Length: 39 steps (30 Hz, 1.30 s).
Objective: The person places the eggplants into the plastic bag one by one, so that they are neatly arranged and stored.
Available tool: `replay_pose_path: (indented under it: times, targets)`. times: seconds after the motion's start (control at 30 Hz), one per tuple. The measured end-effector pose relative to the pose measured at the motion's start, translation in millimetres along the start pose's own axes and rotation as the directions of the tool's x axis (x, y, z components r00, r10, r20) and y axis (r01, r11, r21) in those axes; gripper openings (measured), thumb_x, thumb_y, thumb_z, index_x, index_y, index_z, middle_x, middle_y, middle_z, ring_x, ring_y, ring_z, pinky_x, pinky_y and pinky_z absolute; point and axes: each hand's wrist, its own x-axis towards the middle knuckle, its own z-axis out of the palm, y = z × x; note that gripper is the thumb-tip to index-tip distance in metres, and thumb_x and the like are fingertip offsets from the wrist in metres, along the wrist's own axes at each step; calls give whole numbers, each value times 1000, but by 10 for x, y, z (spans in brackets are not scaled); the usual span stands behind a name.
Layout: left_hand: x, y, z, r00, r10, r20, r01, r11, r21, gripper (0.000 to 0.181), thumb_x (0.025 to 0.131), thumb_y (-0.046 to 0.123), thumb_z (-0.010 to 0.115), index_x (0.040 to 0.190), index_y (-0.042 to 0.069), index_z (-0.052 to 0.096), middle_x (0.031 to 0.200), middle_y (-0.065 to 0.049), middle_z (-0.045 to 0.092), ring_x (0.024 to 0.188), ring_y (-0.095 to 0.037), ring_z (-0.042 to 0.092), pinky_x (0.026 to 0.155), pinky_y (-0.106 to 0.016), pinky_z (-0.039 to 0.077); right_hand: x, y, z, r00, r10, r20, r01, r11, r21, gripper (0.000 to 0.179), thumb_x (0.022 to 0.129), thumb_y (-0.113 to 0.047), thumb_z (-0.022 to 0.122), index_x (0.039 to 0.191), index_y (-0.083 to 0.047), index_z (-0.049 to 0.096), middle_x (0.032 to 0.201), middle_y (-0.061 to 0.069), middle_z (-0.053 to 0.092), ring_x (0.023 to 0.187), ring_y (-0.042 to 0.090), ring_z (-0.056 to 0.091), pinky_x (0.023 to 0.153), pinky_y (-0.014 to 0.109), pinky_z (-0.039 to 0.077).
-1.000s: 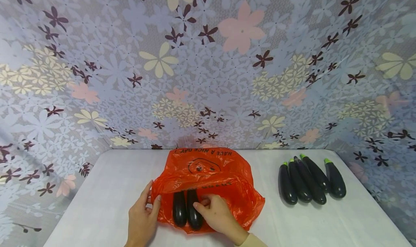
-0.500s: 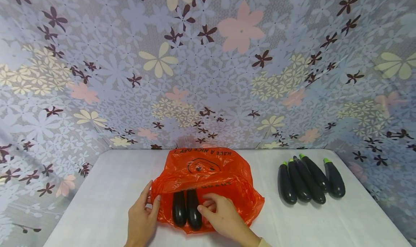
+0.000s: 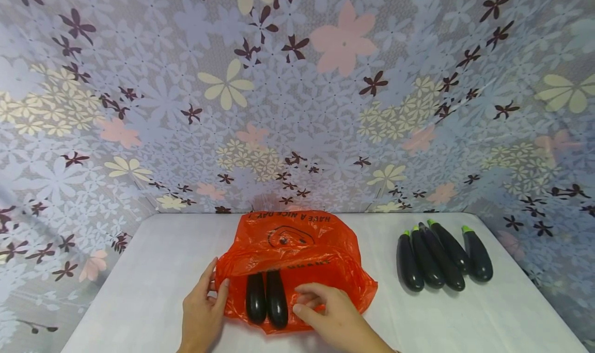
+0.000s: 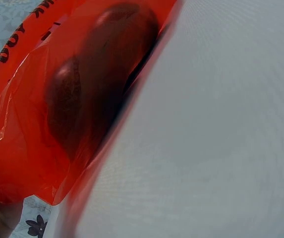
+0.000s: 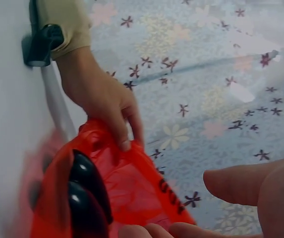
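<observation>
A red plastic bag (image 3: 297, 229) with black print lies on the white table, its mouth toward me. Two dark eggplants (image 3: 277, 304) lie side by side in the mouth, their far ends hidden under the upper film. My left hand (image 3: 202, 311) pinches the bag's left rim between thumb and fingers, clearest in the right wrist view. Just right of the eggplants, my right hand (image 3: 333, 314) hovers over the bag's opening, fingers loosely bent and holding nothing. Through the red film, dark eggplant shapes (image 4: 117, 54) show in the left wrist view.
Several more eggplants (image 3: 434, 260) with green stem ends lie in a group on the right of the white table (image 3: 149, 270). A flower-patterned cloth (image 3: 297, 110) rises behind the table and along both sides.
My right hand has let go of the right-hand eggplant in the bag and drawn back to the right. The left hand stays on the bag's rim.
</observation>
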Motion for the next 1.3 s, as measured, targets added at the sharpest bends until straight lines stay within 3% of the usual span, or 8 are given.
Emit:
replay_pose_path:
  times: [0.3, 0.6, 0.93, 1.17, 1.3]
  targets:
    - [1, 10, -5, 1000, -5, 10, 5, 1000, 9, 56, 93, 9, 73, 144, 6, 53, 87, -4, 69, 69, -8, 58, 56, -20, 54, -134, -2, -165, 1000, -13, 20, 12, 999, 37, 40, 97, -29, 67, 130, -6, 64, 106, -2, 69, 96, 18, 62, 79, 26, 54]
    - [2, -2, -7, 1000, 16, 2, -16, 1000, 17, 56, 92, 8, 73, 144, 6, 53, 86, -4, 69, 68, -7, 58, 55, -20, 53, -213, -20, -327, 999, 32, 22, -34, 998, 52, 42, 97, -32, 68, 131, -9, 64, 111, 5, 68, 99, 22, 62, 78, 23, 54]
    - [2, -20, -1, 1000, 29, 1, -29, 1000, -4, 56, 92, 7, 73, 144, 6, 53, 85, -3, 67, 70, -6, 58, 55, -20, 53, -308, -19, -496, 998, 43, -47, -36, 990, 136, 46, 95, -28, 71, 132, -4, 62, 117, 7, 67, 101, 22, 64, 77, 26, 57]
    - [-3, -33, 6, 1000, 31, 1, -31, 1000, -5, 56, 92, 7, 73, 144, 6, 53, 86, -3, 68, 70, -7, 58, 55, -20, 53, -337, -2, -645, 994, 10, -110, 0, 995, 98, 50, 96, -26, 69, 136, 2, 57, 118, 10, 67, 96, 23, 67, 80, 25, 57]
    - [-6, -30, 1, 1000, 20, 8, -20, 1000, -8, 56, 92, 8, 72, 144, 7, 53, 86, -3, 68, 70, -7, 58, 55, -20, 53, -352, 4, -714, 986, 34, -163, -19, 996, 91, 51, 96, -27, 70, 135, 2, 58, 116, 11, 68, 96, 23, 67, 79, 27, 58]
